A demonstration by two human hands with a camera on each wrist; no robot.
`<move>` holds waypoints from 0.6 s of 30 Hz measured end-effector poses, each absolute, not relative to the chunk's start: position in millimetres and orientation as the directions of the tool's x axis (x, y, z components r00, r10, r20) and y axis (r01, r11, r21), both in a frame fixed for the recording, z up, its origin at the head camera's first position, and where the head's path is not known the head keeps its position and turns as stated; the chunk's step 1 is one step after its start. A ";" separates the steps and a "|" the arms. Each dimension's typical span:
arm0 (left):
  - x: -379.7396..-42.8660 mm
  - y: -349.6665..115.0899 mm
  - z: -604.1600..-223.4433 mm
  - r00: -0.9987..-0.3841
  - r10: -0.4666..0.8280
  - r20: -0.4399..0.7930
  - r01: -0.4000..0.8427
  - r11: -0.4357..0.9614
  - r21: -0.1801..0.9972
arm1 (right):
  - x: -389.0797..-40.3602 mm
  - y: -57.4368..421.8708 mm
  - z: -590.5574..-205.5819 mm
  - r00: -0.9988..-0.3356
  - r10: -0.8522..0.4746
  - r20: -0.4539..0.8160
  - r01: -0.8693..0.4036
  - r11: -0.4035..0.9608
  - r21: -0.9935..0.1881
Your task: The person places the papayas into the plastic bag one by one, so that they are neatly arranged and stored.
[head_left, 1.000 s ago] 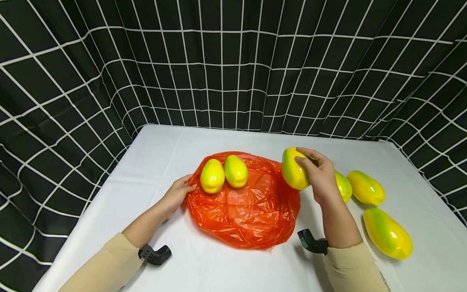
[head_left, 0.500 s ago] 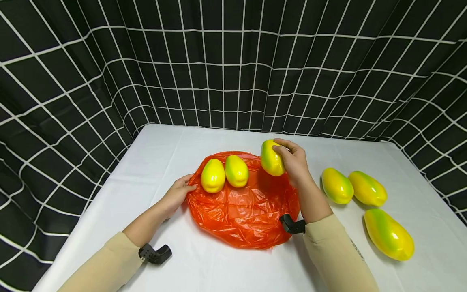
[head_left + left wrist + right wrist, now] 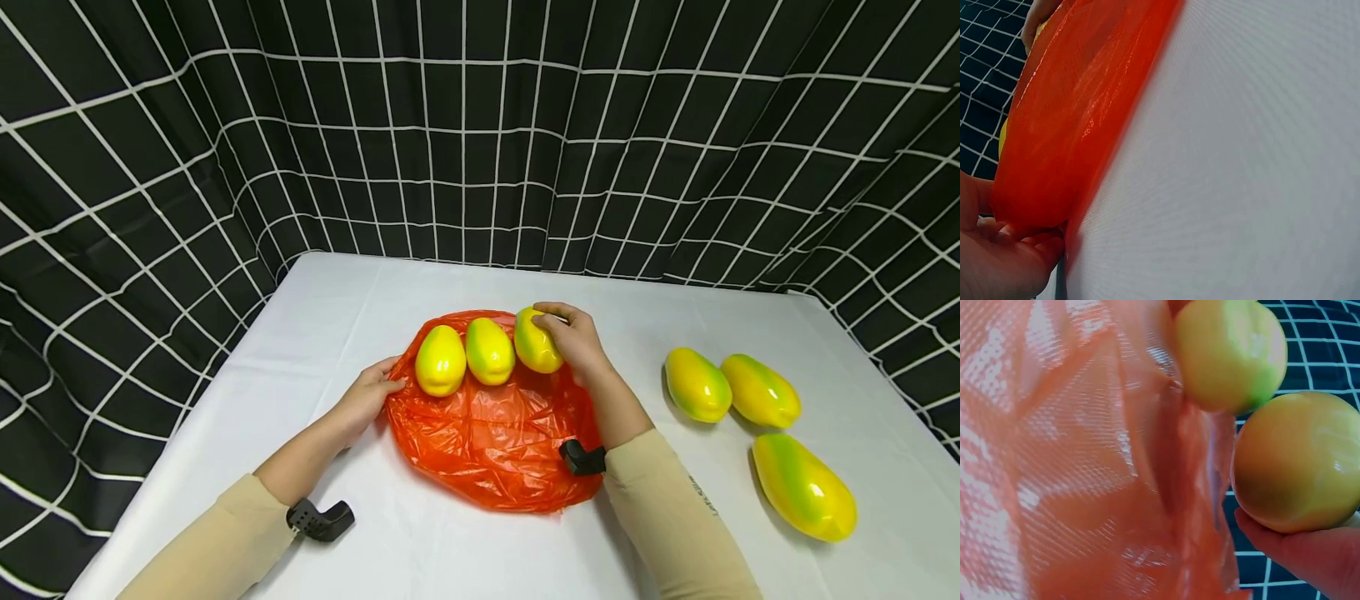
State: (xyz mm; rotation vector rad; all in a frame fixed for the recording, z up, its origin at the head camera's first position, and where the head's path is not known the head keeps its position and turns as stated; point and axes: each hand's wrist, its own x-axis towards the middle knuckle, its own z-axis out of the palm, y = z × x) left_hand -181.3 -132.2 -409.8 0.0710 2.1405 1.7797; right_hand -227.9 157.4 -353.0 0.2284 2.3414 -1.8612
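A red plastic bag (image 3: 495, 450) lies spread with its mouth open upward on the white table. My left hand (image 3: 365, 400) pinches the bag's left edge; in the left wrist view, thumb and fingers (image 3: 1029, 247) close on the film. My right hand (image 3: 576, 340) grips a glossy yellow-green papaya (image 3: 536, 343) at the bag's far right rim. Left of it, two more papayas, one in the middle (image 3: 490, 352) and one at the left (image 3: 440, 362), rest in the bag side by side. In the right wrist view the held papaya (image 3: 1297, 462) is beside the middle one.
Three other papayas lie on the table to the right: one at the left (image 3: 698, 385), one touching it (image 3: 761, 390), and a larger one (image 3: 804, 487) nearer. A black curtain with white grid lines (image 3: 450, 125) surrounds the white table (image 3: 337, 292).
My right hand has carried the papaya left from beside the bag and lowered it next to the other two at the far rim. My left hand keeps its hold on the bag.
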 end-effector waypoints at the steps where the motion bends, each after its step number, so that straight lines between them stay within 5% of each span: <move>1: -181.5 -132.4 -409.9 -0.936 0.259 -0.238 -0.187 0.208 0.960 | -228.4 156.5 -354.6 -0.978 0.031 -0.206 0.208 0.224 -0.952; 18: -182.1 -132.6 -409.5 -0.936 0.264 -0.234 -0.185 0.197 0.963 | -234.6 149.0 -371.6 -0.973 0.046 -0.226 0.228 0.331 -0.916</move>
